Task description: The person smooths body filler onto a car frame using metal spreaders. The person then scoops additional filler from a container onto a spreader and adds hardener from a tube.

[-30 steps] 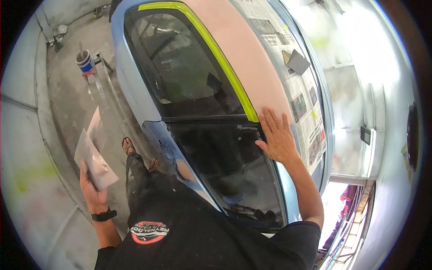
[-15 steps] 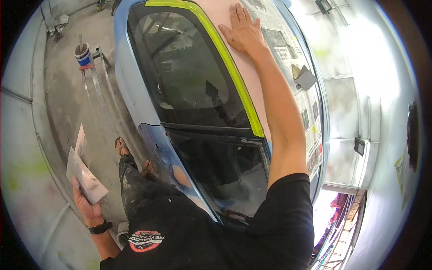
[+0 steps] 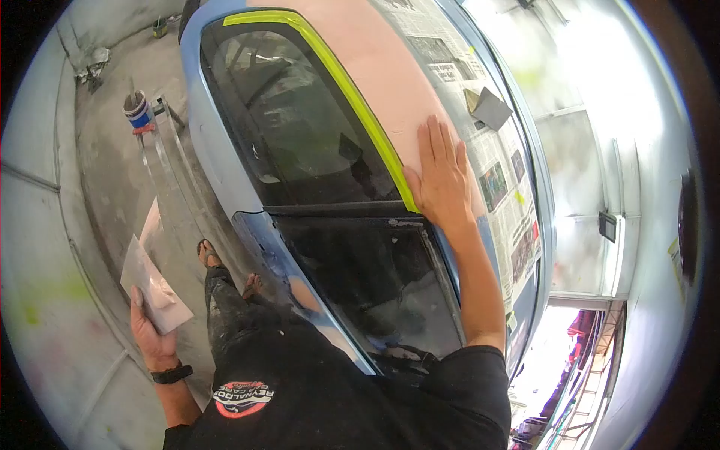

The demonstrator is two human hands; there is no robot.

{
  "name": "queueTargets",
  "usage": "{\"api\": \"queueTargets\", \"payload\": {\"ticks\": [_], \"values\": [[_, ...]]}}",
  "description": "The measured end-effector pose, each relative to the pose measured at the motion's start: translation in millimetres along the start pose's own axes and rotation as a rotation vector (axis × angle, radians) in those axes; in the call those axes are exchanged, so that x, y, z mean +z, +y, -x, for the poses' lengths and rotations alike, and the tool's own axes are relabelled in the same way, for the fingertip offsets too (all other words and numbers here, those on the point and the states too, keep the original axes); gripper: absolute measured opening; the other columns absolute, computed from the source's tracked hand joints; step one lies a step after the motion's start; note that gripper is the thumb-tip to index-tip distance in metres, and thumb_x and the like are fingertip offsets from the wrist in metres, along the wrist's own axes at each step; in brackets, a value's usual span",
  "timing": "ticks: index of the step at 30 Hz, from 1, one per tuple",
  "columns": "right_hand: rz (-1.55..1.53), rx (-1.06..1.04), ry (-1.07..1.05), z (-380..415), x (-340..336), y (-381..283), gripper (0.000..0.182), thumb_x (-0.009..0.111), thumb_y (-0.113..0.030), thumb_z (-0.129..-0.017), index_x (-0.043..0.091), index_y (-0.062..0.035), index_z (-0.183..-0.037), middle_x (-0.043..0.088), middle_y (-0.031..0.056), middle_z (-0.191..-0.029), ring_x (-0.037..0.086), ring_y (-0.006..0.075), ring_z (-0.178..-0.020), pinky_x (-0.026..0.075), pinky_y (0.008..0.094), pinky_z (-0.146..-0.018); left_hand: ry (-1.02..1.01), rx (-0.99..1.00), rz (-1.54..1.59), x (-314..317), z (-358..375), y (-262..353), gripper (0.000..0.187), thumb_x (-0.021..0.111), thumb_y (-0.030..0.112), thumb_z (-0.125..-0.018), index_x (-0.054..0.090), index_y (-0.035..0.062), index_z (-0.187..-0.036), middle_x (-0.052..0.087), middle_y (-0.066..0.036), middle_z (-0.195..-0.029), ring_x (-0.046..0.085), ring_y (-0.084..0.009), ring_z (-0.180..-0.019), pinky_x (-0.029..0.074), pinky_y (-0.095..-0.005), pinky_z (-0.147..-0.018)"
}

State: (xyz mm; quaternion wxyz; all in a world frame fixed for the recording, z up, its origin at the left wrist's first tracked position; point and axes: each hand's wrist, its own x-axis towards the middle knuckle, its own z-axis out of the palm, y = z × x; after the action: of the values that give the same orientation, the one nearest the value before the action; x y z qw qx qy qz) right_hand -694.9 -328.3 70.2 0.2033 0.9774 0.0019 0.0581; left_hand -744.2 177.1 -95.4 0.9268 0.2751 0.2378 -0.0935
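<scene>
My right hand (image 3: 442, 176) lies flat on the pink-coated strip (image 3: 375, 67) of the car body, fingers stretched out and holding nothing. This strip runs between the tape-edged side window (image 3: 300, 127) and the newspaper (image 3: 495, 180). Down at the left, my left hand (image 3: 154, 337) grips a pale flat board (image 3: 154, 289) with a pink, putty-like smear on it. A second thin, pointed pinkish piece (image 3: 152, 229) sticks up behind the board; what it is I cannot make out. Yellow-green tape (image 3: 349, 94) follows the window's upper edge.
A folded grey sheet (image 3: 491, 109), perhaps sandpaper, rests on the newspaper. Left of the car, a paint can (image 3: 136, 110) sits on the end of a metal stand (image 3: 169, 161). A booth wall (image 3: 37, 247) is close on the left.
My right hand has slid along the pink strip toward my body, from the far end to near the window's rear corner. The left hand still holds the board, shifted slightly in view.
</scene>
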Motion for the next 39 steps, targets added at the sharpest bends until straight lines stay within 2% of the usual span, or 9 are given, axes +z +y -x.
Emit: {"api": "queueTargets", "payload": {"ticks": [6,9,13,17,19,25,29,34,39], "values": [[0.020,0.015,-0.156,89.0,-9.3,-6.0,0.086,0.064,-0.047,-0.087,0.031,-0.0022,-0.153,0.024,0.0153,-0.162,0.021,0.0308,-0.151,0.019,0.0613,-0.117,0.041,-0.057,-0.001,5.9,1.4,-4.3,0.037,0.057,0.029,-0.102,0.058,0.0029,-0.128,0.068,-0.008,-0.115,0.065,-0.0213,-0.101,0.052,-0.0370,-0.088],[0.036,-0.037,-0.176,73.4,-10.9,-7.1,0.086,0.064,-0.049,-0.087,0.032,-0.0029,-0.152,0.025,0.0143,-0.162,0.021,0.0300,-0.151,0.020,0.0628,-0.116,-0.005,-0.058,0.028,9.7,0.0,-4.8,0.037,0.057,0.029,-0.102,0.058,0.0030,-0.128,0.068,-0.008,-0.114,0.065,-0.0210,-0.100,0.052,-0.0371,-0.088],[0.081,-0.179,-0.084,-22.8,-3.6,-11.1,0.083,0.061,-0.050,-0.090,0.033,-0.0034,-0.152,0.024,0.0131,-0.163,0.022,0.0283,-0.150,0.022,0.0625,-0.115,0.054,-0.034,0.030,-5.1,-7.7,-2.4,0.036,0.057,0.029,-0.102,0.058,0.0031,-0.128,0.068,-0.008,-0.114,0.065,-0.0204,-0.099,0.053,-0.0370,-0.087],[0.188,-0.320,0.065,-182.4,26.3,-35.5,0.077,0.046,-0.057,-0.097,0.031,-0.0072,-0.154,0.022,0.0103,-0.164,0.021,0.0255,-0.151,0.022,0.0603,-0.117,0.169,0.025,0.052,-32.7,-8.1,5.3,0.037,0.057,0.030,-0.102,0.058,0.0035,-0.127,0.067,-0.007,-0.115,0.065,-0.0193,-0.099,0.053,-0.0359,-0.087],[0.237,-0.344,0.128,-246.1,43.1,-46.2,0.076,0.038,-0.058,-0.100,0.027,-0.0085,-0.156,0.021,0.0091,-0.165,0.020,0.0253,-0.151,0.020,0.0596,-0.118,0.210,0.038,0.073,-45.4,-6.4,12.7,0.037,0.058,0.030,-0.102,0.058,0.0037,-0.128,0.067,-0.007,-0.116,0.065,-0.0189,-0.100,0.053,-0.0355,-0.088],[0.280,-0.344,0.141,-369.6,58.1,-79.9,0.075,0.034,-0.058,-0.101,0.025,-0.0085,-0.157,0.020,0.0089,-0.165,0.018,0.0256,-0.152,0.017,0.0590,-0.120,0.286,0.062,0.122,-63.3,-16.2,24.8,0.039,0.058,0.030,-0.102,0.057,0.0039,-0.130,0.066,-0.006,-0.117,0.064,-0.0190,-0.102,0.052,-0.0359,-0.090],[0.282,-0.455,0.101,-345.9,53.8,-61.6,0.076,0.036,-0.057,-0.101,0.025,-0.0064,-0.156,0.020,0.0106,-0.165,0.018,0.0283,-0.152,0.016,0.0565,-0.121,0.302,0.069,0.116,-57.3,-25.4,30.5,0.038,0.057,0.029,-0.102,0.057,0.0037,-0.130,0.066,-0.007,-0.119,0.064,-0.0196,-0.103,0.052,-0.0363,-0.090],[0.182,-0.503,0.005,-240.3,29.6,-34.4,0.078,0.040,-0.056,-0.100,0.025,-0.0040,-0.155,0.019,0.0136,-0.164,0.018,0.0318,-0.151,0.016,0.0547,-0.121,0.213,0.058,0.123,-36.7,-30.8,29.8,0.038,0.058,0.028,-0.102,0.056,0.0030,-0.131,0.066,-0.007,-0.120,0.064,-0.0199,-0.104,0.052,-0.0369,-0.092],[0.113,-0.434,-0.082,-143.2,8.6,-17.8,0.081,0.047,-0.056,-0.096,0.027,-0.0045,-0.155,0.019,0.0116,-0.165,0.016,0.0283,-0.152,0.014,0.0524,-0.122,0.070,0.008,0.114,-30.0,-25.1,18.2,0.038,0.058,0.028,-0.102,0.057,0.0025,-0.131,0.066,-0.007,-0.121,0.064,-0.0205,-0.105,0.051,-0.0372,-0.093]]}}
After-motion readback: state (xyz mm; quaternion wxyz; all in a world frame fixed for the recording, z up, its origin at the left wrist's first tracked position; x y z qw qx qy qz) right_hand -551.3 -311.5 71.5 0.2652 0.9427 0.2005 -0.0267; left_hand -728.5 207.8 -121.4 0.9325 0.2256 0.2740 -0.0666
